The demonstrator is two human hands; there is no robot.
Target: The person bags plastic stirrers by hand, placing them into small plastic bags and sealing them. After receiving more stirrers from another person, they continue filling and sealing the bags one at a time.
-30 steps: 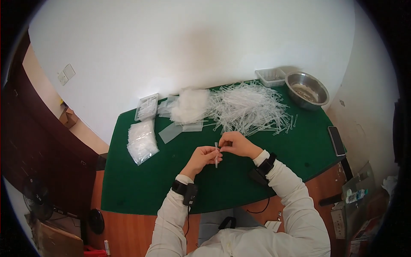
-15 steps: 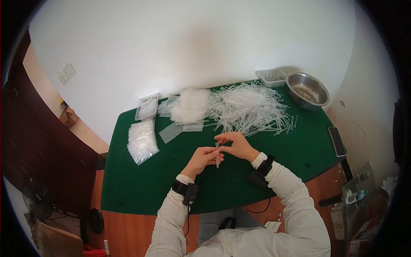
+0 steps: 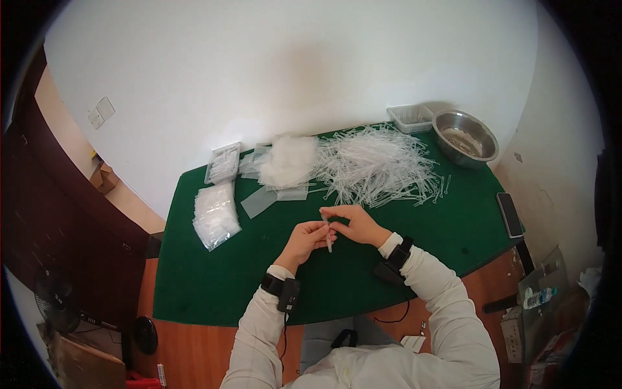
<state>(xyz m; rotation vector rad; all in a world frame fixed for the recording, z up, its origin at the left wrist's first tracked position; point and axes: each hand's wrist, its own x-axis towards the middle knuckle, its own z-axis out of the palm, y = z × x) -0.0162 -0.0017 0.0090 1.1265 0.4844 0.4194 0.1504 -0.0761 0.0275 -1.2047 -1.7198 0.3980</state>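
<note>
My left hand (image 3: 304, 242) pinches a narrow, upright, translucent bundle (image 3: 329, 246) over the middle of the green table. It looks like a few thin clear plastic sticks, perhaps in a small clear bag; I cannot make out which. My right hand (image 3: 357, 224) closes its fingers round the upper end of this same bundle, just beside the left. Beyond the hands lies a wide heap of clear thin plastic sticks (image 3: 382, 162), some showing small looped ends. Left of that heap rests a stack of small clear bags (image 3: 285, 162), with loose flat bags (image 3: 260, 201) in front.
Filled clear packets (image 3: 216, 214) lie at the left, below a clear tray (image 3: 223, 162) of sticks. At the back right stand another clear tray (image 3: 409, 118) and a steel bowl (image 3: 466, 137). A phone (image 3: 509, 215) lies by the table's right edge.
The bundle's upper end has tilted slightly left, and my right fingers have moved a little left and down with it. My left hand stays almost where it was.
</note>
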